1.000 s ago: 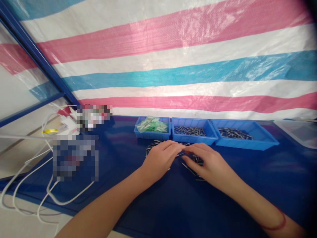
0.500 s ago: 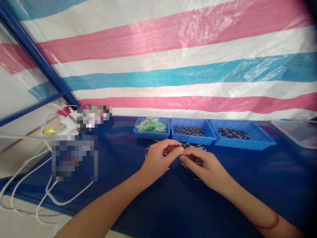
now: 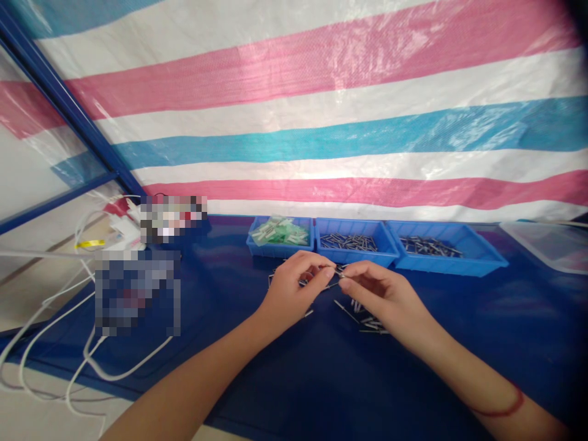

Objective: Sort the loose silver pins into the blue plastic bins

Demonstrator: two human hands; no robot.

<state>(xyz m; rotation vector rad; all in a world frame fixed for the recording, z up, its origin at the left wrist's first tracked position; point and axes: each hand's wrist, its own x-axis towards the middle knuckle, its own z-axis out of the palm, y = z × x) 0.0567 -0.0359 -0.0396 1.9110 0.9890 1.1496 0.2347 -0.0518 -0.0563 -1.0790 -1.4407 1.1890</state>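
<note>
My left hand [image 3: 294, 288] and my right hand [image 3: 381, 294] meet fingertip to fingertip just above the blue table [image 3: 285, 367]. Both are pinched on one thin metal pin [image 3: 337, 274] held between them. Several loose metal pins [image 3: 362, 315] lie scattered on the table under and around my hands. A red string circles my right wrist [image 3: 500, 409].
Three blue trays stand in a row behind my hands: the left tray [image 3: 281, 236] holds green and white parts, the middle tray [image 3: 353, 242] and right tray [image 3: 443, 248] hold metal pins. A clear tray [image 3: 549, 245] sits far right. White cables [image 3: 68, 343] trail at the left. A striped tarp hangs behind.
Both hands have lifted off the pile of pins and closed into pinches, fingertips meeting on a pin. Pins that were under my right hand now show on the table.
</note>
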